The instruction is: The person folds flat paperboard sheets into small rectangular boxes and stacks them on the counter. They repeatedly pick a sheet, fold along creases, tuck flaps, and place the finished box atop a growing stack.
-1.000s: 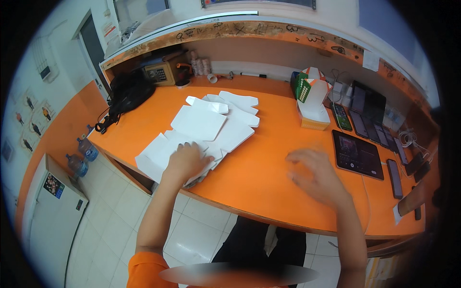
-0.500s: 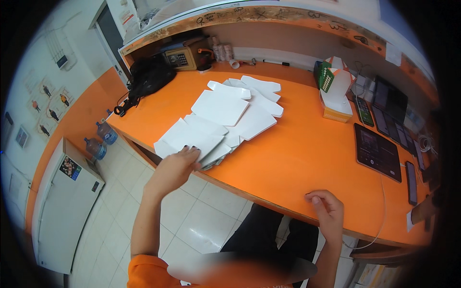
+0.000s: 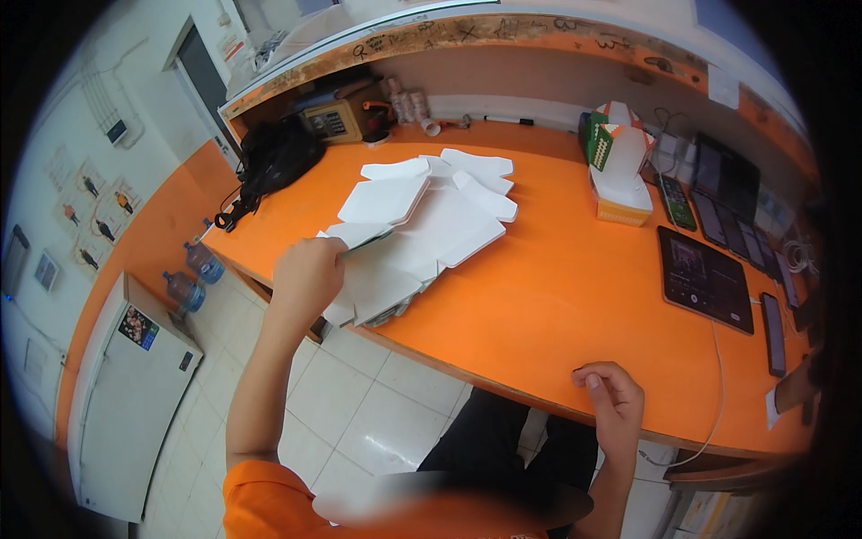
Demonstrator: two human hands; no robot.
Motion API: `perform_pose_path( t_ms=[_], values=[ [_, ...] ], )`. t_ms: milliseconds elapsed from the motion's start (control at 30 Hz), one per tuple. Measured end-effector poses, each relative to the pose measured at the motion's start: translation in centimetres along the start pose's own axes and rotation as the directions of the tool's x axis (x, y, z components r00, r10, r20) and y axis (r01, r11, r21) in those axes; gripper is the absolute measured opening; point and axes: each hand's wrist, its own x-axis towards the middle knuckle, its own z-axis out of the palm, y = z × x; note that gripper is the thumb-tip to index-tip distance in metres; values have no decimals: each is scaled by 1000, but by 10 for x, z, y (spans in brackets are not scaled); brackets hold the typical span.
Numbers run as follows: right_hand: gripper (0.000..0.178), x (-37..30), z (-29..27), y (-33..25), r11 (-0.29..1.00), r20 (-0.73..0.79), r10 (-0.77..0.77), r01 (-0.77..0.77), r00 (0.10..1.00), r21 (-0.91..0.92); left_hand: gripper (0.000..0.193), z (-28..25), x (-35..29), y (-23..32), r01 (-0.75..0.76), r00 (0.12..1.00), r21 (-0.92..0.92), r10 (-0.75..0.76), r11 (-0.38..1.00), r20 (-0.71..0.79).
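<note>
My left hand [image 3: 308,274] is closed on the near edge of a white flat-folded cardboard box [image 3: 386,199], which is tilted up off the stack. Its fingertips are mostly hidden behind the hand. Beneath and beside it lies an uneven pile of white flat-folded boxes [image 3: 453,229] with tabs and flaps sticking out. The pile's near corner reaches the front edge of the orange desk [image 3: 539,305]. My right hand [image 3: 615,400] is by the desk's front edge, fingers curled in and thumb close to the index finger. Nothing shows in it.
A black bag [image 3: 274,157] and a small safe [image 3: 332,121] are at the back left. Assembled cartons [image 3: 621,171] stand at the back right. A tablet [image 3: 705,278], several phones [image 3: 772,334] and a white cable [image 3: 720,386] lie along the right side.
My left hand has moved up and to the left, raising the upper flat boxes into a tilt and baring more of the pile. My right hand has stayed nearly still.
</note>
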Motion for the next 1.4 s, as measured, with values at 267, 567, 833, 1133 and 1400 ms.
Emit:
perform_pose_path(
  t_ms=[267, 567, 833, 1133, 1400],
  values=[
    [7, 1, 0, 0, 999, -16, -34, 34, 999, -40, 10, 12, 16, -55, -19, 992, -12, 18, 1000, -124],
    [7, 0, 0, 2, 994, -19, -76, 74, 997, -82, 6, 33, 24, -76, 82, 990, -63, -89, 995, -110],
    [13, -1, 0, -1, 990, 19, -56, 58, 998, -125, 30, 72, 10, -95, 125, 986, -196, -143, 972, -81],
    [8, -1, 3, 0, 988, -39, -51, 45, 998, -151, 64, 59, 32, -117, 475, 859, -403, -312, 783, 406],
    [8, -1, 4, 1, 984, -39, -56, 49, 998, -170, 40, 59, 33, -135, 488, 870, -571, -314, 660, 381]
  ],
)
